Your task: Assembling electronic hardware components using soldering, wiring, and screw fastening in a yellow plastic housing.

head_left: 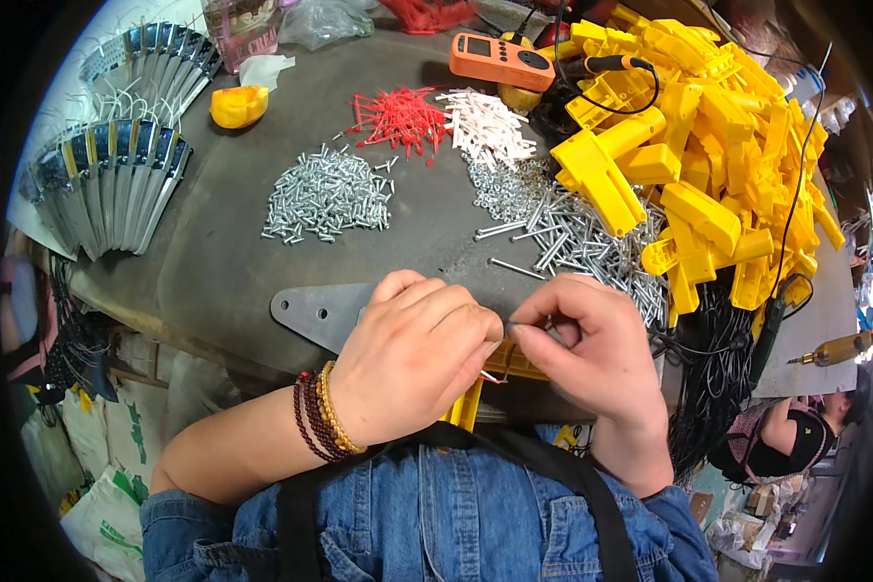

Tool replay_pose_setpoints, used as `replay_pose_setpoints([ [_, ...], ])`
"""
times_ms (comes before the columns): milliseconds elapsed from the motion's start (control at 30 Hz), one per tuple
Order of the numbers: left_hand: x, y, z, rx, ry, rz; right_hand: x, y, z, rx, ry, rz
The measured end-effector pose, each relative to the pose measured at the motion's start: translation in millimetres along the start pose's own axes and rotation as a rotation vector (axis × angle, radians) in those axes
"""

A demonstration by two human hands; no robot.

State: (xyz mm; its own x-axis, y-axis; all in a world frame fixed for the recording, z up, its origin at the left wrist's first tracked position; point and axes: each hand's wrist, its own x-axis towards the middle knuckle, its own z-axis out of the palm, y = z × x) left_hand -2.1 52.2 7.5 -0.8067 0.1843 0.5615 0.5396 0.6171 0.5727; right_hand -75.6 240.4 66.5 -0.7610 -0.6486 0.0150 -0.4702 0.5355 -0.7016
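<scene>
Showing below and between the hands at the near edge of the bench (213, 209), the yellow plastic part (516, 363) is bright and mostly covered; its full outline cannot be made out. 1 further yellow length (468, 405) appears lower, under the left hand (422, 335) — whether the 2 are joined cannot be told. Thin leads (490, 375), white and reddish, protrude just beside the left fingers.

Right hand (597, 344): grip closed, thumb and forefinger pinched on a small dark piece (508, 330), its nature unclear. Left hand: fingers curled, back of the hand upward, fingertips hidden — what this grip holds, if anything, cannot be told. The 2 hands nearly meet at the fingertips.

A grey plate (306, 308), flat, with a rounded end and 2 holes in view, runs behind the left hand; contact not determinable. Beyond it lies a pile of short screws (328, 194), with long screws (592, 242) to the right. Red pieces (403, 118) and white pieces (490, 126) sit side by side farther back. A heap of yellow housings (708, 213) occupies the right, near an orange device (500, 63).
</scene>
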Motion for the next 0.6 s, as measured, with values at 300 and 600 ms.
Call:
replay_pose_setpoints([
  [300, 0, 0, -2, -0.086, -0.011, -0.080, -4, 16, 2, -0.115, -0.061, -0.109],
  [600, 3, -1, -4, -0.183, -0.086, -0.168, 1, 23, 3, -0.051, -0.074, -0.288],
])
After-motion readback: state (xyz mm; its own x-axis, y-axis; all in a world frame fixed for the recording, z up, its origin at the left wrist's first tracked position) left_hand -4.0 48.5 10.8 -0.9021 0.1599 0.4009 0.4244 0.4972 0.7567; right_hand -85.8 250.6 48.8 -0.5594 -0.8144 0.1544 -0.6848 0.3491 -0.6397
